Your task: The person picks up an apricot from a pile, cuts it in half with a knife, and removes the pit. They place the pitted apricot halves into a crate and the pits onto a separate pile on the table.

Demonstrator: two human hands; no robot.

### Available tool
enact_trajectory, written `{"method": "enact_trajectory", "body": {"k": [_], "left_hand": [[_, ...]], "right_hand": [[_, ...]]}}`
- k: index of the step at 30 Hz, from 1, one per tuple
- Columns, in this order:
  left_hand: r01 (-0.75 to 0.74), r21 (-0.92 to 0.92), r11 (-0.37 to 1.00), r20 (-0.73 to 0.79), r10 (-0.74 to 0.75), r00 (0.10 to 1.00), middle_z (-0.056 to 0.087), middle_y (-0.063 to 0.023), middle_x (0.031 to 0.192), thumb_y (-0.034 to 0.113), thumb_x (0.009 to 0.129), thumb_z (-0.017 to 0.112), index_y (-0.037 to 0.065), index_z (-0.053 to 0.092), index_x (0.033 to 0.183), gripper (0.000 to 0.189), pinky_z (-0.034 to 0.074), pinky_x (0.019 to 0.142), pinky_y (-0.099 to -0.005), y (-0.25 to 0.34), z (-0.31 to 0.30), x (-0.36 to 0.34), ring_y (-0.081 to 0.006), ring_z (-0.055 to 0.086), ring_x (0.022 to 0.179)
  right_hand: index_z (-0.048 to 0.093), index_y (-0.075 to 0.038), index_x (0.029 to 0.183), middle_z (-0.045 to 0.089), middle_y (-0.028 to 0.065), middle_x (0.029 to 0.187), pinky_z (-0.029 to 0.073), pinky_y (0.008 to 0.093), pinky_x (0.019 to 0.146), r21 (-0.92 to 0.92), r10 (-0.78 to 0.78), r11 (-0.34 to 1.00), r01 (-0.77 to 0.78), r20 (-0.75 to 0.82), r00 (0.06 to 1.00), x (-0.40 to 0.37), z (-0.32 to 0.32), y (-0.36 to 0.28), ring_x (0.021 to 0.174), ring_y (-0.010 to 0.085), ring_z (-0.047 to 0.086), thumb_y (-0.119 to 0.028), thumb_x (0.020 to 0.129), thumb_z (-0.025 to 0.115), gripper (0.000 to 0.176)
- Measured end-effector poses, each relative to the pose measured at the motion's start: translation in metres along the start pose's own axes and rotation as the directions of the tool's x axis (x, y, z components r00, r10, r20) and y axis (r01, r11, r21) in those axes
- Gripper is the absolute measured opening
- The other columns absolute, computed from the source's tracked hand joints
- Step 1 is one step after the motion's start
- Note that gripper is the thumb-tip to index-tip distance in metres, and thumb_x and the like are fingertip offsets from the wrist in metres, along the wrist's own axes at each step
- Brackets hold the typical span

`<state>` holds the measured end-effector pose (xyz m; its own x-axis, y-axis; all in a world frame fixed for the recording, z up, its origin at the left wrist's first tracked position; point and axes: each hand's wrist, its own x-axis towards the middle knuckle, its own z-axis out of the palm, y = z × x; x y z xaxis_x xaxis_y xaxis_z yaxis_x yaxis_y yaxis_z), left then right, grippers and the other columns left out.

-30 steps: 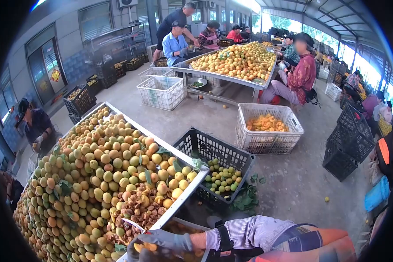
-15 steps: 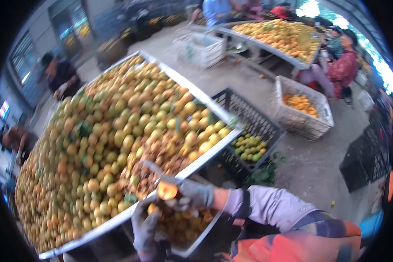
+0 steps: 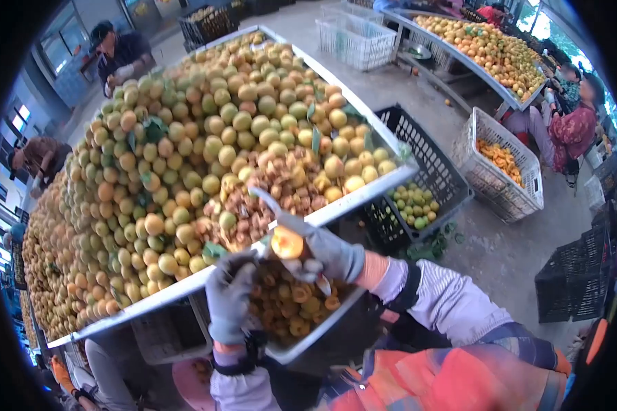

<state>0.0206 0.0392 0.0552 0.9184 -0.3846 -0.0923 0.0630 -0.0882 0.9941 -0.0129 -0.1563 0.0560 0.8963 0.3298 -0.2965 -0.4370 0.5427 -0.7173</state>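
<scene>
My right hand [image 3: 332, 255], in a grey glove, is closed around a halved apricot [image 3: 286, 243], its orange cut face turned up. A slim, curved grey piece [image 3: 267, 201] juts from that hand over the table edge; I cannot tell whether it is a blade or a glove finger. A small pale piece with a red spot [image 3: 323, 283] shows below the same hand. My left hand [image 3: 230, 294], also gloved, is beside it at the table rim, fingers curled but apart, with no fruit visible in them. Beneath both hands, a crate [image 3: 353, 301] holds cut apricot halves [image 3: 298, 305].
Whole apricots [image 3: 206, 137] cover the white-rimmed table [image 3: 144, 298], with brown pits [image 3: 291, 181] heaped near my hands. A black crate [image 3: 432, 164] with green fruit and a white crate [image 3: 493, 192] stand right. People work around both this table and another fruit-covered table [image 3: 452, 58].
The view has shifted, so the table appears farther up and right. My right hand still holds the halved apricot. My left hand has risen from beside the crate to the table rim, fingers more curled.
</scene>
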Motion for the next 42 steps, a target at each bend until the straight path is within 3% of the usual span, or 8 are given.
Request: {"method": "enact_trajectory", "body": {"k": [6,10,13,19,27,35,38,42], "left_hand": [[0.165,0.049,0.985,0.303,-0.172,0.937,0.063,-0.0040,0.093,0.004,0.087,0.055,-0.005,0.059,0.108,0.023,0.046,0.077,-0.0228,-0.007,-0.008,-0.001,-0.0093,0.056,0.082],[0.008,0.867,0.498,0.239,-0.430,0.871,0.065,-0.0122,0.093,0.014,0.080,0.064,0.003,0.061,0.108,0.031,0.047,0.077,-0.0273,-0.047,-0.005,0.012,-0.0186,0.061,0.085],[-0.200,0.819,0.538,0.399,-0.283,0.872,0.063,-0.0182,0.101,0.025,0.081,0.056,0.009,0.063,0.104,0.029,0.047,0.081,-0.0416,-0.147,-0.031,0.012,-0.0380,0.058,0.093],[-0.058,0.969,0.240,0.198,-0.615,0.764,0.058,-0.0184,0.114,0.022,0.079,0.056,0.011,0.058,0.115,0.038,0.045,0.088,-0.0424,-0.204,-0.039,0.002,-0.0347,0.055,0.106],[-0.053,0.996,0.071,0.088,-0.676,0.732,0.056,-0.0185,0.118,0.025,0.076,0.060,0.011,0.053,0.121,0.048,0.045,0.090,-0.0425,-0.225,-0.023,-0.005,-0.0351,0.054,0.109],[0.200,0.960,0.196,-0.033,-0.629,0.777,0.053,-0.0185,0.124,0.031,0.069,0.071,0.008,0.040,0.132,0.073,0.043,0.094,-0.0403,-0.217,-0.013,-0.030,-0.0309,0.051,0.116],[0.015,0.958,0.285,0.151,-0.553,0.819,0.054,-0.0180,0.122,0.030,0.072,0.068,0.008,0.043,0.128,0.065,0.044,0.093,-0.0407,-0.243,0.019,0.004,-0.0310,0.052,0.114],[-0.167,0.945,0.281,0.301,-0.551,0.778,0.057,-0.0170,0.118,0.028,0.077,0.061,0.008,0.050,0.121,0.050,0.044,0.091,-0.0413,-0.284,0.034,0.019,-0.0313,0.053,0.111]], "right_hand": [[0.054,-0.009,0.081,0.051,0.0023,0.054,0.034,0.0201,0.033,-0.076,-0.055,0.996,0.050,-0.059,0.997,-0.006,-0.005,-0.007,0.033,0.0071,0.040,-0.058,0.087,0.045,0.051],[0.054,-0.006,0.084,0.052,0.0024,0.057,0.034,0.0185,0.033,-0.222,-0.032,0.975,0.023,-0.037,0.999,-0.010,-0.006,-0.015,0.035,0.0069,0.043,-0.054,0.087,0.049,0.048],[0.053,-0.006,0.080,0.054,0.0007,0.059,0.036,0.0181,0.034,-0.445,-0.089,0.893,0.063,-0.036,0.995,-0.008,-0.008,-0.015,0.038,0.0063,0.047,-0.052,0.083,0.058,0.046],[0.051,-0.004,0.072,0.055,0.0058,0.058,0.046,0.0291,0.060,-0.836,-0.319,0.534,0.125,-0.062,0.946,0.004,-0.023,0.006,0.058,0.0159,0.057,-0.050,0.081,0.061,0.048],[0.052,-0.003,0.071,0.058,0.0072,0.059,0.046,0.0293,0.059,-0.411,-0.417,0.833,0.371,-0.025,0.909,0.009,-0.044,0.016,0.058,0.0163,0.057,-0.045,0.082,0.060,0.044],[0.054,-0.006,0.075,0.051,0.0014,0.051,0.040,0.0279,0.045,-0.756,-0.426,0.607,0.245,-0.049,0.903,-0.006,-0.028,0.002,0.049,0.0102,0.052,-0.038,0.085,0.061,0.034],[0.053,-0.007,0.076,0.057,0.0132,0.057,0.046,0.0384,0.055,-0.691,-0.460,0.654,0.308,-0.039,0.887,0.008,-0.034,0.022,0.055,0.0281,0.059,-0.044,0.082,0.058,0.038],[0.049,-0.008,0.077,0.052,0.0036,0.052,0.042,0.0304,0.042,-0.672,-0.423,0.688,0.273,-0.067,0.904,0.004,-0.031,0.015,0.042,0.0174,0.052,-0.041,0.085,0.056,0.034]]}}
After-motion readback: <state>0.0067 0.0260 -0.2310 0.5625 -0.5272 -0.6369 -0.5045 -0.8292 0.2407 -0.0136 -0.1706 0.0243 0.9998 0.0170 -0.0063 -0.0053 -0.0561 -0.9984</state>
